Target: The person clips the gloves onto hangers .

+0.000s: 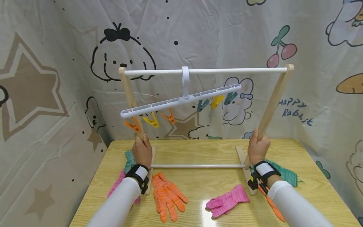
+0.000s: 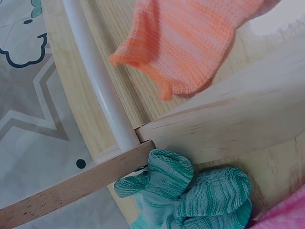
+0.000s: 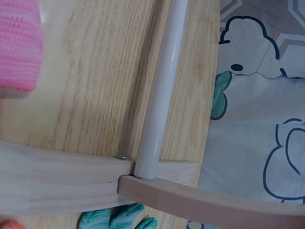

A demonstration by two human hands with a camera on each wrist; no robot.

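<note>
A wooden drying rack [image 1: 273, 101] with white crossbars stands on the table. My left hand [image 1: 142, 150] grips its left upright, and my right hand [image 1: 258, 147] grips the right one. From the top bar hangs a white clip hanger [image 1: 181, 100], tilted with its left end lower. Orange, yellow and teal clothespins dangle from it with nothing in them. In the left wrist view, the rack's foot [image 2: 238, 114] lies between an orange glove [image 2: 186, 43] and a teal glove [image 2: 214, 191]. The right wrist view shows the lower bar [image 3: 162, 90] meeting the right upright.
On the table [image 1: 195, 151] a pink glove [image 1: 228, 201] lies at front centre. Another pink glove [image 1: 117, 184] is partly hidden by the left forearm. A teal glove [image 1: 286, 173] and an orange glove [image 1: 273, 206] lie around the right forearm. A patterned cloth [image 1: 184, 41] hangs behind.
</note>
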